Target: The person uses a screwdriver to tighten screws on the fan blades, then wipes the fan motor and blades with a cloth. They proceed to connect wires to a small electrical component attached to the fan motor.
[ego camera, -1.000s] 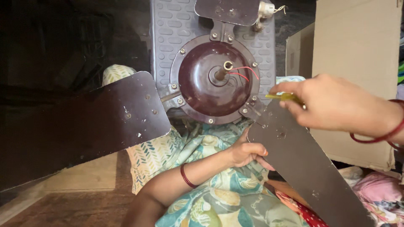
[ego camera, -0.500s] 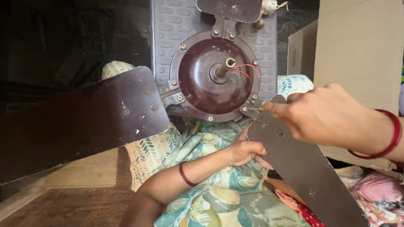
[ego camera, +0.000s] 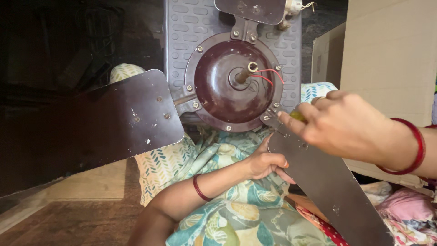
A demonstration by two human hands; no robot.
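Fingers: right hand (ego camera: pixel 350 125) pinches a yellow-handled tool (ego camera: pixel 298 115), now lowered onto the blade bracket's screws; left hand (ego camera: pixel 266 163) curls closed around the fan blade (ego camera: pixel 327 187) edge from beneath.
Blade: bottom right, meeting the maroon motor housing (ego camera: pixel 225 89).
Change: tool tip has dropped to the joint since a second ago; fastening looks engaged.
Around: floral cloth (ego camera: pixel 227 214), cardboard box (ego camera: pixel 387 59).
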